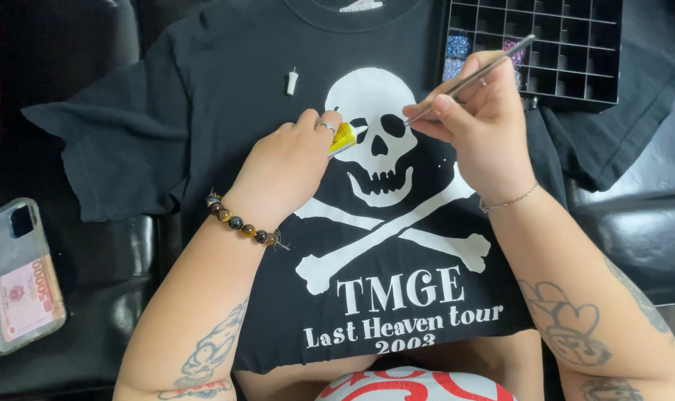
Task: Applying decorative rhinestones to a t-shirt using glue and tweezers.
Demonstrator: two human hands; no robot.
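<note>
Left hand (289,160) fingers pinch a yellow tube (342,139); right hand (477,119) fingers pinch a metal pick (471,78).

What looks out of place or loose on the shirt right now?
One thing: a small white cap lies loose on the black T-shirt, up by the shoulder, away from the yellow glue tube in the left hand. The right hand holds the metal tool at the skull print. Nothing looks spilled.
</note>
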